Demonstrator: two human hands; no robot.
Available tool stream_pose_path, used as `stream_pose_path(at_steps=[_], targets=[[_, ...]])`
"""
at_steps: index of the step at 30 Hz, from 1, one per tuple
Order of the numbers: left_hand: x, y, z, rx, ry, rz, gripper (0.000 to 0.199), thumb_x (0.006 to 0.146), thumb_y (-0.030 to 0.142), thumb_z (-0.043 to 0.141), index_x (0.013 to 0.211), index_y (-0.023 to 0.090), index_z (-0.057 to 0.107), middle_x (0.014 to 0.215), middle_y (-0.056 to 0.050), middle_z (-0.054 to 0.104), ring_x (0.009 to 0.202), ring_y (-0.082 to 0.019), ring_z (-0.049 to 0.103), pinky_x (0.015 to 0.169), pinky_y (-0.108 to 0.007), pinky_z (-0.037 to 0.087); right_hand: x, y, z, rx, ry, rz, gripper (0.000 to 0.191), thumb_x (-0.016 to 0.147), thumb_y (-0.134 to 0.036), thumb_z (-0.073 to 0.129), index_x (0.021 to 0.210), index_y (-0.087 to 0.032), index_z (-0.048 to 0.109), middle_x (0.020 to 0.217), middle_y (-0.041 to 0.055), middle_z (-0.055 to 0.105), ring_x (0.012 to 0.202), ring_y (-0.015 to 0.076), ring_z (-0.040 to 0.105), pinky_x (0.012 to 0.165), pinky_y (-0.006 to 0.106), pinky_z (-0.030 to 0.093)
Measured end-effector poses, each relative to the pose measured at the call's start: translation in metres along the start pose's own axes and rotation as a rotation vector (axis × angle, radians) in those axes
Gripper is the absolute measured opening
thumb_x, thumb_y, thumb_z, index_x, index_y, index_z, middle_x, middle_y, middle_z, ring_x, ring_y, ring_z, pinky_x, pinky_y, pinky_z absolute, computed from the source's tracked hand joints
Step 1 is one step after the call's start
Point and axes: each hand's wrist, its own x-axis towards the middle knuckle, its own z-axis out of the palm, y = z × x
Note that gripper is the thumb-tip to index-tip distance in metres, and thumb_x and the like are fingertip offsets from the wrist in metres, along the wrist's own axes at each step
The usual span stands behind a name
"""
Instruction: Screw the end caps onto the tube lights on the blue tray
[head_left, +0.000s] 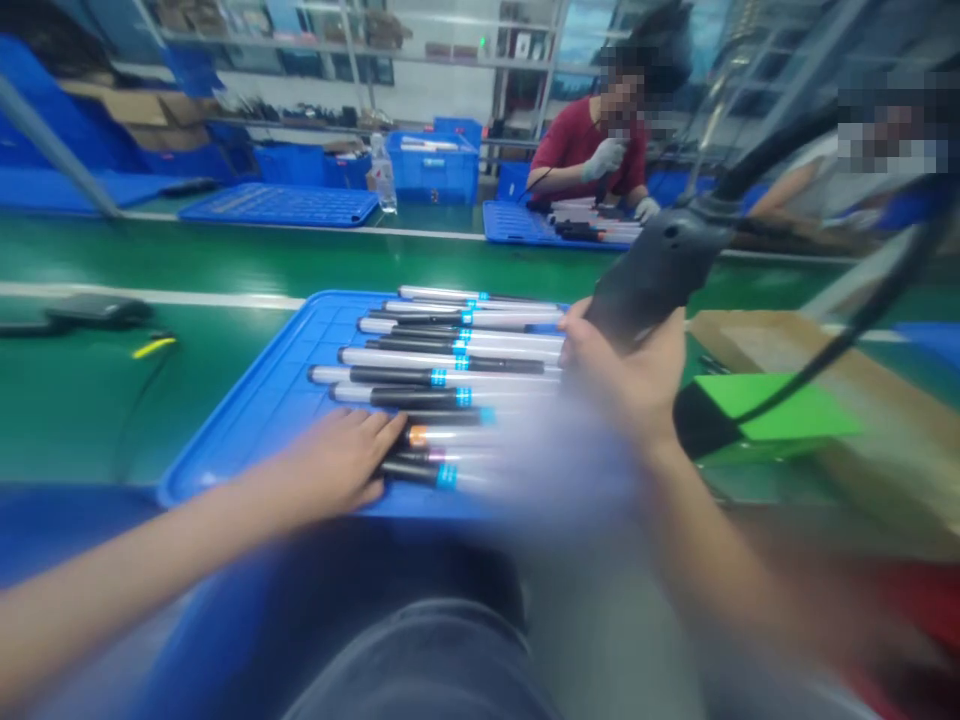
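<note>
A row of black and clear tubes [463, 377] with blue bands lies side by side on a blue plastic lid [262, 400]. My left hand [349, 455] rests at the left ends of the nearest tubes, its fingers together; what it grips, if anything, is hidden. One tube near it has an orange band [418, 436]. My right hand [637, 375] is wrapped round a dark grey handheld tool [649, 270], held over the right ends of the tubes. A whitish blur hides the near right part of the lid.
Across the green table [225, 250], a person in red [555, 140] wearing gloves sits at another blue lid [510, 222]. A bottle [383, 175] and blue bin [435, 170] stand behind. At right are a green box [795, 410], cardboard [877, 370] and a black hose [847, 330].
</note>
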Motion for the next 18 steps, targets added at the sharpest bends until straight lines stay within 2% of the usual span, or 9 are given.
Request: stream_pose_path(at_steps=[4, 7, 9, 11, 14, 16, 18], targets=[[0.000, -0.006, 0.002, -0.066, -0.070, -0.084, 0.082, 0.074, 0.012, 0.065, 0.155, 0.017, 0.054, 0.132, -0.020, 0.068, 0.113, -0.038, 0.069, 0.097, -0.049, 0.056, -0.001, 0.000, -0.007, 0.018, 0.045, 0.062, 0.033, 0.084, -0.039, 0.084, 0.106, -0.026, 0.062, 0.087, 0.0001, 0.073, 0.069, 0.0155, 0.068, 0.068, 0.035, 0.062], [-0.005, -0.002, 0.001, -0.043, -0.156, -0.130, 0.085, 0.074, 0.008, 0.061, 0.158, 0.017, 0.052, 0.141, -0.020, 0.066, 0.124, -0.038, 0.066, 0.106, -0.050, 0.054, -0.003, -0.004, -0.007, -0.059, 0.150, 0.105, 0.033, 0.080, -0.031, 0.085, 0.104, -0.023, 0.064, 0.089, 0.0011, 0.075, 0.075, 0.0165, 0.072, 0.075, 0.035, 0.064], [-0.011, 0.002, 0.006, -0.050, -0.173, -0.126, 0.090, 0.071, 0.006, 0.060, 0.160, 0.018, 0.050, 0.144, -0.018, 0.065, 0.128, -0.036, 0.064, 0.109, -0.047, 0.053, -0.005, -0.008, -0.006, -0.103, 0.185, 0.150, 0.032, 0.076, -0.027, 0.086, 0.099, -0.022, 0.065, 0.085, 0.0009, 0.076, 0.072, 0.0172, 0.073, 0.073, 0.034, 0.065], [-0.016, 0.003, 0.022, -0.042, -0.152, -0.164, 0.092, 0.069, 0.003, 0.059, 0.159, 0.020, 0.052, 0.144, -0.017, 0.065, 0.128, -0.034, 0.064, 0.110, -0.046, 0.054, -0.006, -0.010, -0.007, -0.100, 0.161, 0.167, 0.027, 0.076, -0.028, 0.085, 0.095, -0.022, 0.066, 0.082, 0.0017, 0.077, 0.070, 0.0195, 0.075, 0.071, 0.035, 0.066], [-0.020, 0.001, 0.055, 0.025, -0.092, -0.267, 0.088, 0.069, -0.001, 0.056, 0.153, 0.025, 0.060, 0.133, -0.016, 0.071, 0.118, -0.034, 0.069, 0.103, -0.048, 0.057, -0.006, -0.011, -0.009, -0.132, 0.120, 0.168, 0.020, 0.077, -0.033, 0.083, 0.087, -0.024, 0.069, 0.079, 0.0050, 0.078, 0.069, 0.0240, 0.076, 0.070, 0.038, 0.067], [-0.020, 0.001, 0.072, 0.056, -0.076, -0.270, 0.084, 0.072, -0.001, 0.054, 0.151, 0.028, 0.063, 0.127, -0.015, 0.074, 0.111, -0.034, 0.072, 0.098, -0.049, 0.059, -0.007, -0.010, -0.010, -0.179, 0.108, 0.166, 0.018, 0.077, -0.036, 0.083, 0.083, -0.024, 0.072, 0.079, 0.0069, 0.077, 0.069, 0.0261, 0.076, 0.070, 0.039, 0.068], [-0.019, 0.002, 0.079, 0.058, -0.081, -0.246, 0.082, 0.075, -0.001, 0.053, 0.150, 0.030, 0.063, 0.126, -0.014, 0.075, 0.110, -0.033, 0.073, 0.095, -0.047, 0.061, -0.009, -0.006, -0.011, -0.216, 0.099, 0.165, 0.019, 0.078, -0.039, 0.083, 0.083, -0.024, 0.075, 0.080, 0.0079, 0.078, 0.071, 0.0276, 0.076, 0.071, 0.041, 0.068]])
